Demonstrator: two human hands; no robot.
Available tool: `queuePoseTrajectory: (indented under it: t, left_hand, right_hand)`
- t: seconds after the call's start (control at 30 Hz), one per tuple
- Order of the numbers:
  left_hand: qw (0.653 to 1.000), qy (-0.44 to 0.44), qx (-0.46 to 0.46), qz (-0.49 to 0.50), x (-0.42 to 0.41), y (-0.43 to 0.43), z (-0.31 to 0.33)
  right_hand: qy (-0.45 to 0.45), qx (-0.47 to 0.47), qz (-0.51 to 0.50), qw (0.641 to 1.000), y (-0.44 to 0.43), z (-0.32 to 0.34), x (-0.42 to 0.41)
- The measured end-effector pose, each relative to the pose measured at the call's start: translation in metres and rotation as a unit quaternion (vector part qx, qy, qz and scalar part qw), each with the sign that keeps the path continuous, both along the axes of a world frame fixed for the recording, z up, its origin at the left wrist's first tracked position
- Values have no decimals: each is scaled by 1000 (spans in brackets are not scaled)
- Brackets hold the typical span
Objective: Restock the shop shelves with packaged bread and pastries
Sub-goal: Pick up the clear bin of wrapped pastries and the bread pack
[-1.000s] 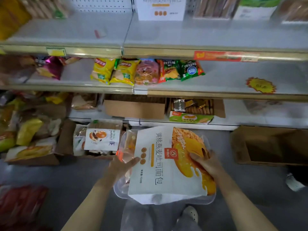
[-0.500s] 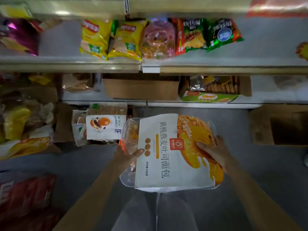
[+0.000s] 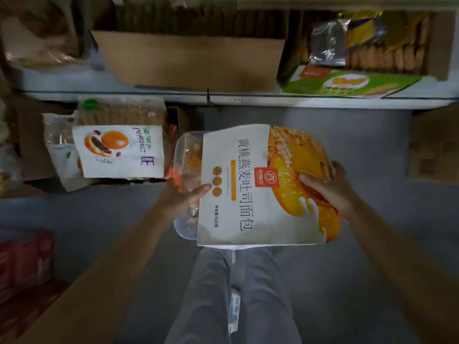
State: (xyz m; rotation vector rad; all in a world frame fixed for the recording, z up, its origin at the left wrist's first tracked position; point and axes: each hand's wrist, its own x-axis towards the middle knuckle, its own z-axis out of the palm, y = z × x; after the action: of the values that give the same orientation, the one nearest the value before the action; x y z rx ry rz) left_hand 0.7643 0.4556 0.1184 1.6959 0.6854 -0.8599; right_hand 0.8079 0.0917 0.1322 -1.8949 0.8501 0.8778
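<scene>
white-and-orange bread bag (image 3: pixel 238 192) gripped at both ends, left hand (image 3: pixel 185 197) and right hand (image 3: pixel 327 188) curled round it, above grey floor (image 3: pixel 360 269)

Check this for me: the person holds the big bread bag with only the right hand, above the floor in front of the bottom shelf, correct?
Not quite: both hands hold it. The head view shows the left hand gripping the clear end of the bread bag and the right hand its orange end. The rest stands: above the floor, in front of the bottom shelf.
</scene>
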Motion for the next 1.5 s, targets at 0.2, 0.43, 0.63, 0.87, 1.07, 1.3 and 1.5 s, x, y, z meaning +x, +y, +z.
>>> queuePoseTrajectory:
  t: [0.2, 0.43, 0.63, 0.87, 1.07, 1.3, 1.5]
  left_hand:
    - [999, -32, 29, -25, 30, 1, -57]
    - [997, -39, 30, -56, 63, -10, -111]
    - [1000, -17, 0, 3, 89, -22, -150]
    - [998, -6, -42, 43, 104, -12, -183]
    - [998, -37, -15, 48, 112, -13, -192]
    - [1000, -17, -2, 10, 112, -13, -188]
    - [986, 50, 158, -5, 107, -50, -153]
  right_hand:
    - [-4, -5, 6, 1000, 1, -48, 33]
    - [-17, 7, 20, 1000, 0, -107, 76]
    - [-21, 11, 8, 1000, -6, -145, 98]
    - [-20, 26, 7, 999, 1, -184, 115]
    - [-36, 18, 2, 999, 9, -203, 123]
    - [8, -43, 82, 996, 13, -189, 125]
    - [-83, -115, 89, 986, 31, -163, 103]
